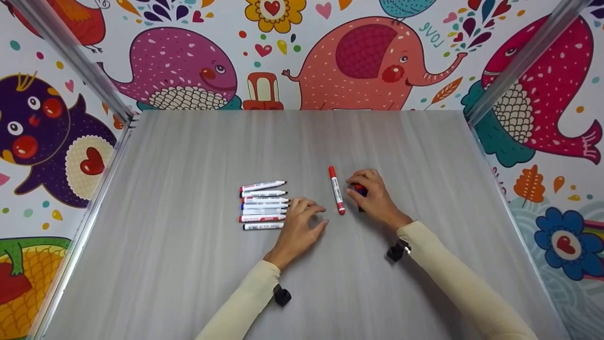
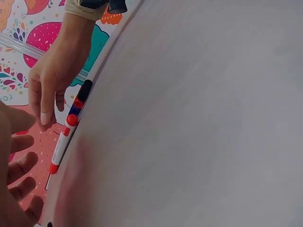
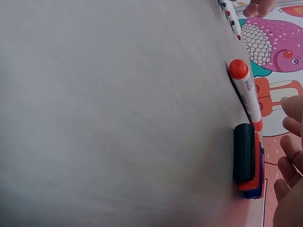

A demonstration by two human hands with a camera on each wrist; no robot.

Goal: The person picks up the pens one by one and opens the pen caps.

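Note:
Several white markers lie in a row with bare tips pointing right. My left hand hovers at the row's right end, fingers loosely bent, overlapping some tips and holding nothing. A red-capped marker lies apart between my hands, also in the right wrist view. Beside it my right hand is over a small group of loose caps, partly hidden in the head view. In the right wrist view these are a black cap, a red cap and a blue cap, with my fingers apart from them.
A grey wood-grain table lies under everything. Patterned panels with cartoon animals stand behind and at both sides, with metal posts at the back corners. Each wrist wears a small black device.

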